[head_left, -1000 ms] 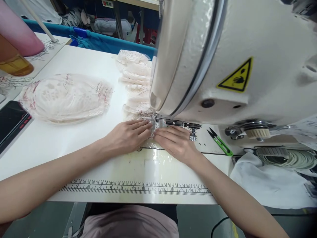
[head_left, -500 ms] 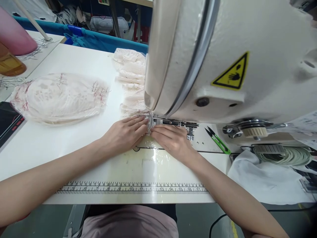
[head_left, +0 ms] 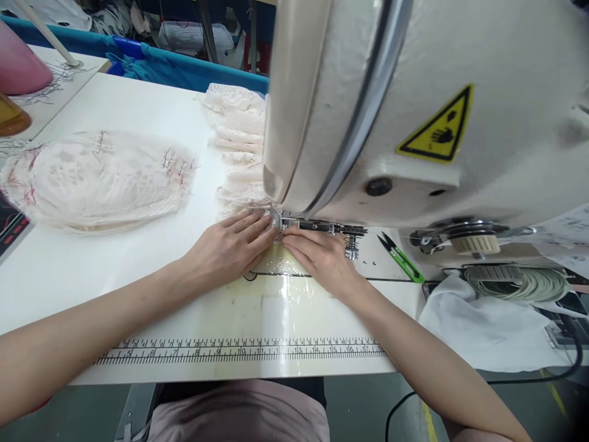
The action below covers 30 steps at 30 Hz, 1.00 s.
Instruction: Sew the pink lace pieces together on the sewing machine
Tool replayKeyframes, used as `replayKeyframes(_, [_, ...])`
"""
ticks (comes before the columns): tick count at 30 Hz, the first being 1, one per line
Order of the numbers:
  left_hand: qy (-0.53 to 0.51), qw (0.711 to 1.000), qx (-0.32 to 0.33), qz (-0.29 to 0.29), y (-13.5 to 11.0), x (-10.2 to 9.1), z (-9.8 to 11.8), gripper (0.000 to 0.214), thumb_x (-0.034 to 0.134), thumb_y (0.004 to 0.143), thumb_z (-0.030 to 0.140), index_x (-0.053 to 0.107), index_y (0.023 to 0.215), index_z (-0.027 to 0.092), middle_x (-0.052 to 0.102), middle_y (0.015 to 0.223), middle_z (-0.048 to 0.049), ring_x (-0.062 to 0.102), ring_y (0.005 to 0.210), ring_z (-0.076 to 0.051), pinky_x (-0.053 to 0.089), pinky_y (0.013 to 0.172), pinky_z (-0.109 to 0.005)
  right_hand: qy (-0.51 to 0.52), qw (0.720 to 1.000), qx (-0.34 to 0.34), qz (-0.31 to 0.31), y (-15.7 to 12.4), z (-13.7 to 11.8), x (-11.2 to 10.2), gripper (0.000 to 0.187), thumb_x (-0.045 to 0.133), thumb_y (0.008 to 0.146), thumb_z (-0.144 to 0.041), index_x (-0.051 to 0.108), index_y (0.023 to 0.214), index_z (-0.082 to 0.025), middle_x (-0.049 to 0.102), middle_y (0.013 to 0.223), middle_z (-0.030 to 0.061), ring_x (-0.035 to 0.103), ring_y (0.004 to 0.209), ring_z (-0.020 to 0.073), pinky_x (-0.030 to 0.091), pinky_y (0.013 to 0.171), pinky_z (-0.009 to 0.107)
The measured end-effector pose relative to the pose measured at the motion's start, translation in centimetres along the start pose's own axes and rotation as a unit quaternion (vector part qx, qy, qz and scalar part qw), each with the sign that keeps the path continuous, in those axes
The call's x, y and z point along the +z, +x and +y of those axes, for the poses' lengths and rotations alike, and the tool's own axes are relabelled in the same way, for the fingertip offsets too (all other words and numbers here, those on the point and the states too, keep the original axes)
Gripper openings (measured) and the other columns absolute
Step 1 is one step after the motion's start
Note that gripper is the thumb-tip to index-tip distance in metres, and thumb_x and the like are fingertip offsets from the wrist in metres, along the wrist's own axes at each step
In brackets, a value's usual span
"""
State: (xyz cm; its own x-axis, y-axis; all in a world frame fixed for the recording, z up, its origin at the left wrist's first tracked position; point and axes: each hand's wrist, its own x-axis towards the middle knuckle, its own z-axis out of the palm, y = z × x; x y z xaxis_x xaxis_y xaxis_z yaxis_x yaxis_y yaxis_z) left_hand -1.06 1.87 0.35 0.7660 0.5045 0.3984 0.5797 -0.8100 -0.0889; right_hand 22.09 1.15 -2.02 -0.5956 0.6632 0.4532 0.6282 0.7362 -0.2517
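Both hands lie flat on the white sewing table (head_left: 83,270) in front of the needle area of a large cream sewing machine (head_left: 414,110). My left hand (head_left: 230,245) has its fingers stretched out and pressed on a small piece of pale lace (head_left: 275,217) at the presser foot. My right hand (head_left: 322,258) lies beside it, fingers extended, pressing the same lace from the right. A chain of sewn lace pieces (head_left: 237,141) trails away behind the machine.
A stack of lace pieces with red thread ends (head_left: 92,181) lies at the left. Green thread snips (head_left: 400,258) rest right of the needle. A printed ruler (head_left: 239,350) runs along the table's front edge. White cloth (head_left: 483,331) and a cord coil (head_left: 519,285) sit at right.
Both hands have crept slightly forward toward the needle with the lace. The view has shifted a little to the right.
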Motion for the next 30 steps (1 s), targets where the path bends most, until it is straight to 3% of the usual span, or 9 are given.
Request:
replayKeyframes(5, [-0.005,1.000,0.004,0.002,-0.27,0.13,-0.14,0.034,0.043,0.098,0.020,0.065,0.122,0.012,0.066,0.124,-0.0148,0.065,0.114,-0.028,0.054,0.101,-0.044,-0.010,0.999,0.010,0.035,-0.37,0.02,-0.27,0.019,0.060,0.092,-0.020,0.069,0.109,-0.024,0.072,0.114,0.0010,0.068,0.099,0.0156,0.054,0.082,0.029])
replayKeyframes(14, [0.035,0.999,0.025,0.016,-0.02,0.13,-0.19,0.033,0.046,0.097,0.021,0.065,0.123,0.012,0.067,0.125,-0.0096,0.067,0.110,-0.027,0.055,0.099,-0.041,-0.053,0.998,0.017,0.041,-0.43,0.05,-0.56,0.022,0.059,0.094,-0.030,0.070,0.112,-0.023,0.072,0.110,0.0057,0.065,0.105,0.0205,0.052,0.084,0.035])
replayKeyframes(20, [0.031,0.999,0.029,0.016,0.03,0.29,-0.31,0.033,0.046,0.097,0.023,0.065,0.123,0.012,0.067,0.124,-0.0112,0.068,0.108,-0.027,0.055,0.098,-0.042,-0.045,0.998,0.050,0.020,-0.38,0.08,-0.77,0.025,0.055,0.096,-0.034,0.069,0.115,-0.026,0.073,0.105,0.0043,0.065,0.104,0.0196,0.052,0.085,0.034])
replayKeyframes(30, [0.036,0.999,0.016,0.012,0.29,0.48,-0.30,0.032,0.045,0.098,0.023,0.066,0.120,0.012,0.068,0.121,-0.0118,0.066,0.110,-0.026,0.054,0.097,-0.041,-0.026,0.998,0.060,0.000,-0.19,0.28,-0.83,0.029,0.053,0.097,-0.031,0.065,0.123,-0.029,0.071,0.115,0.0018,0.068,0.100,0.0188,0.055,0.082,0.034])
